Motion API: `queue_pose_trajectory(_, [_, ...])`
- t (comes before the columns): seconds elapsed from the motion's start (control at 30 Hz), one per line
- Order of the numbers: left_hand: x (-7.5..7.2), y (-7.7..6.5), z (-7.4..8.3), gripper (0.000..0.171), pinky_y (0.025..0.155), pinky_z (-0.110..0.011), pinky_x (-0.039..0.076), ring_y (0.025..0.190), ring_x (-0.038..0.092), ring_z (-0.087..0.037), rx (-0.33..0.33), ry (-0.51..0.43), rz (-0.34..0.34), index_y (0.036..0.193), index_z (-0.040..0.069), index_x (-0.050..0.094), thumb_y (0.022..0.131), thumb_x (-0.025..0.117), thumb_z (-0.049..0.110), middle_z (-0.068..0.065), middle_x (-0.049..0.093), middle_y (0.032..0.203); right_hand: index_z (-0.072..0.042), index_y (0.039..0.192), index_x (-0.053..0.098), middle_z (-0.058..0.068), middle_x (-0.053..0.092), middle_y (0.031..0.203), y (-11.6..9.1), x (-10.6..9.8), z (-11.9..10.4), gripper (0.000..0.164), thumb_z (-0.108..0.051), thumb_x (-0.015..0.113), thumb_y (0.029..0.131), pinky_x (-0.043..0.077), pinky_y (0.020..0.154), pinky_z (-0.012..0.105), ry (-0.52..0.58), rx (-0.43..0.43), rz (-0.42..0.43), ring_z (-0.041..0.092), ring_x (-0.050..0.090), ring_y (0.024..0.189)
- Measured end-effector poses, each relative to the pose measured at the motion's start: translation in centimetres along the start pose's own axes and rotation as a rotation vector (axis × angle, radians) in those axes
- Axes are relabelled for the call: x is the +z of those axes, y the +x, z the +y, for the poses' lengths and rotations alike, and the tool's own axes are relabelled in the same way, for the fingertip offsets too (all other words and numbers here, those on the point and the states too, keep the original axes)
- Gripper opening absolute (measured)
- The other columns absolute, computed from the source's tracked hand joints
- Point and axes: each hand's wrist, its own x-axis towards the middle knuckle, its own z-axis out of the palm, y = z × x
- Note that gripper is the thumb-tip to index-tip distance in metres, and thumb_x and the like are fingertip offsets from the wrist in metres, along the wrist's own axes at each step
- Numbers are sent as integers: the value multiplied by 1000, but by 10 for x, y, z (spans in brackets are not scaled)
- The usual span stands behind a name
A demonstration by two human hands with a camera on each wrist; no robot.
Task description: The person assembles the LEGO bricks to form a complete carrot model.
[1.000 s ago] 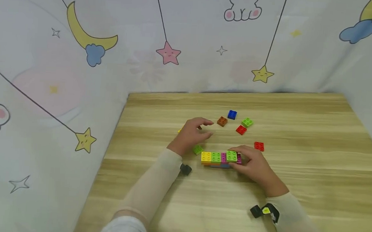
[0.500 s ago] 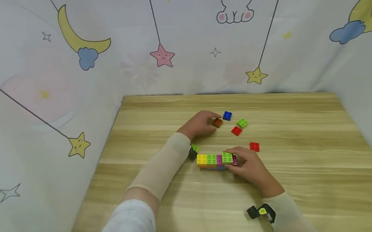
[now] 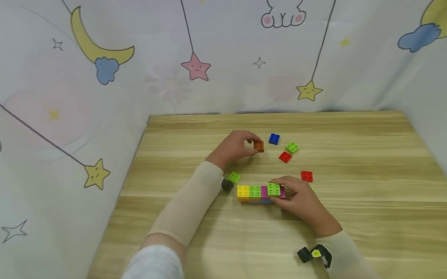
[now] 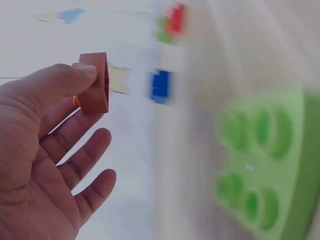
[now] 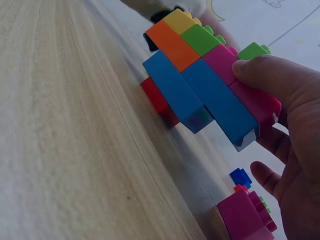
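My left hand [image 3: 233, 148] pinches a small brown toy brick [image 3: 259, 146] between thumb and fingers; in the left wrist view the brown brick [image 4: 94, 82] shows its side and hollow underside edge. My right hand [image 3: 302, 200] grips the right end of a stepped stack of joined bricks [image 3: 254, 193]. Yellow, green and magenta form its upper layer, with a green brick [image 3: 274, 189] on top. Seen from the right wrist, orange and blue bricks [image 5: 220, 100] lie beneath, and a red brick [image 5: 159, 102] sits lowest. The thumb presses the magenta part.
Beyond the hands lie a blue brick [image 3: 274, 138], a green brick [image 3: 292, 148] and two red bricks [image 3: 285, 157]. Another green brick [image 3: 234, 177] lies by the left wrist camera. Behind the right hand stands a magenta brick [image 5: 245, 215]. Patterned cloth [image 3: 226, 88] borders the wooden table [image 3: 359, 173].
My left hand reached forward and right to the brown brick, took hold of it, and drew it slightly left. The right hand has kept its grip on the brick stack.
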Motion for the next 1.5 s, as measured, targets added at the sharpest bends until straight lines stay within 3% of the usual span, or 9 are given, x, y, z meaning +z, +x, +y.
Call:
queue_pose_trajectory(0.17, [-10,-52,20,38,95,-43,52,109,62,-23,107,-86,63,130,19,72,93,80,27,6,70,118,-17,119,76,-2,75,117,2,2,-2,40,-15,90,82,56,96,43,-4,-23,11,18,68,108])
queue_pose_trajectory(0.3, [-1,-92,29,38,93,-50,53,107,63,-27,223,-173,79,129,16,72,92,81,21,5,71,115,-17,119,75,-4,75,116,2,4,0,40,-15,90,82,55,96,33,-8,-37,13,15,68,107])
queue_pose_trajectory(0.43, [14,-113,34,37,93,-50,55,106,65,-26,322,-193,76,126,12,73,90,82,15,3,72,114,-17,118,75,-4,75,114,2,5,2,41,-13,91,81,53,95,27,-5,-56,28,14,68,106])
queue_pose_trajectory(0.53, [23,-118,37,37,94,-44,55,107,65,-22,351,-162,74,124,10,74,88,82,13,2,72,114,-16,118,76,-4,75,113,2,5,4,42,-11,91,80,53,94,27,-3,-64,42,14,68,105])
queue_pose_trajectory(0.73, [29,-122,45,36,92,-25,51,104,62,-13,368,-15,84,122,12,77,87,85,18,5,74,112,-17,118,76,-5,75,114,1,5,5,41,-12,91,80,54,93,29,11,-46,37,13,68,106])
queue_pose_trajectory(1.1, [35,-125,48,34,91,-23,52,102,62,-13,385,48,141,118,9,78,87,86,22,1,74,110,-16,118,76,-4,75,113,3,4,1,40,-13,91,81,55,92,33,19,-43,39,13,68,105])
queue_pose_trajectory(1.5, [38,-125,56,32,87,-25,53,94,62,-12,363,70,140,113,8,79,84,88,18,2,72,101,-16,117,77,-3,75,113,2,5,2,40,-11,91,80,49,93,19,43,-49,44,12,68,105])
